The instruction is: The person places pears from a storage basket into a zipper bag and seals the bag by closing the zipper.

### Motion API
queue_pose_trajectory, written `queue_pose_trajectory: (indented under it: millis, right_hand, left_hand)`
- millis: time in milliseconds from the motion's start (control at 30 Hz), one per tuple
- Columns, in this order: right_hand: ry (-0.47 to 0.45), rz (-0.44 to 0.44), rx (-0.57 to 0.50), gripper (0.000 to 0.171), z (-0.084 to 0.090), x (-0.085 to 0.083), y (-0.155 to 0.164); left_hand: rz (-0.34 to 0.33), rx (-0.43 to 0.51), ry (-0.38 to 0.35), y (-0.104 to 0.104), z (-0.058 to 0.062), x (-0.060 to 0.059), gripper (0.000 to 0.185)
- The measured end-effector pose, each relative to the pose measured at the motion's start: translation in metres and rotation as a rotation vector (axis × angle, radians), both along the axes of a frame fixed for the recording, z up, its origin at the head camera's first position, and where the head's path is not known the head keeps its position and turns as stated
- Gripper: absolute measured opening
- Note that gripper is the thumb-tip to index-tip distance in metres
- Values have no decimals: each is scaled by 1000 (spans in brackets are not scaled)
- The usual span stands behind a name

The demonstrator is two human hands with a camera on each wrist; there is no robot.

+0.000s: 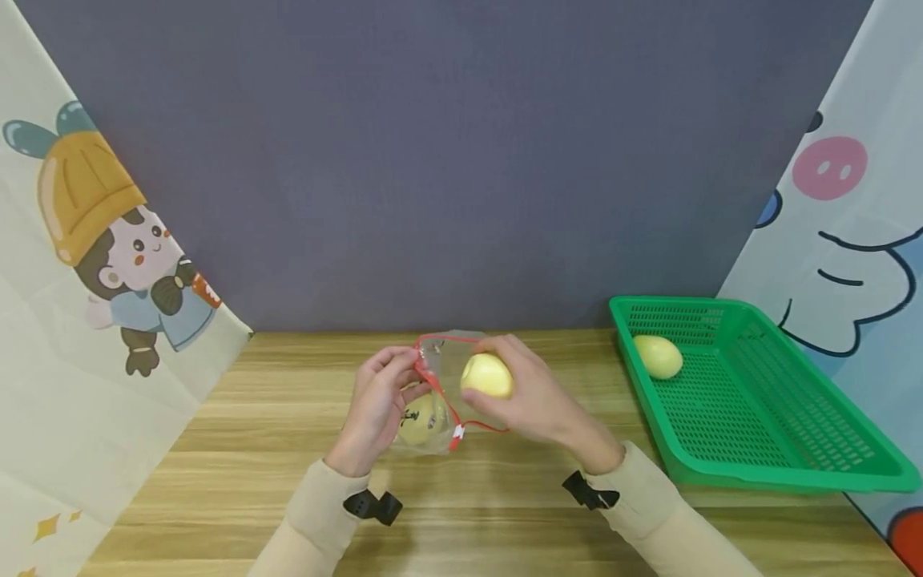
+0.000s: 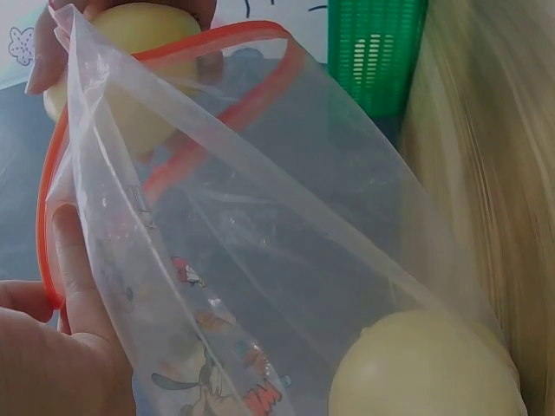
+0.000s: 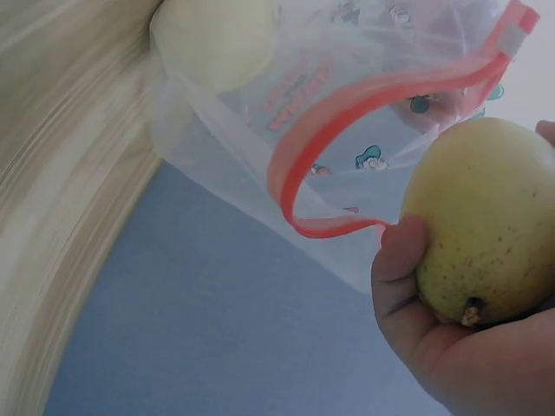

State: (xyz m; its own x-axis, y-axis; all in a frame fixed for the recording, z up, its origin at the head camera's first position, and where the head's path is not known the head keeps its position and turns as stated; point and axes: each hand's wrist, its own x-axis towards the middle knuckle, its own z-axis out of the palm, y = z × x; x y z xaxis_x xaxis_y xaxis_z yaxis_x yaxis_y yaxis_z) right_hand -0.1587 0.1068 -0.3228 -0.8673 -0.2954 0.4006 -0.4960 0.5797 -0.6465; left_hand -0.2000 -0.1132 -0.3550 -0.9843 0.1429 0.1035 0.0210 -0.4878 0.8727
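Pear [image 1: 487, 375] at bag [image 1: 440, 365] mouth

The right hand [image 3: 451, 347] gripped a yellow pear [image 3: 486, 221], thumb curled against its side and the stem end facing the camera. Just beside the pear hung a clear zip bag [image 3: 347, 113], its red-edged mouth [image 3: 364, 121] gaping open toward the fruit. A second pear [image 3: 217, 39] lay inside the bag's far end, near the wooden table [image 3: 52, 173].
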Motion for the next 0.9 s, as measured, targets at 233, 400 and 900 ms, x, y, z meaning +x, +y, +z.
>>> queue_pose_trajectory:
  millis: [233, 400, 900]
  right_hand:
    - [33, 31, 1, 48, -2, 2, -8]
    - [35, 23, 23, 49, -5, 0, -10]
    - [13, 11, 113, 58, -7, -4, -7]
  left_hand:
    - [5, 3, 7, -1, 2, 0, 5]
    - [-2, -3, 12, -2, 2, 0, 5]
    - [6, 17, 11, -2, 2, -3, 6]
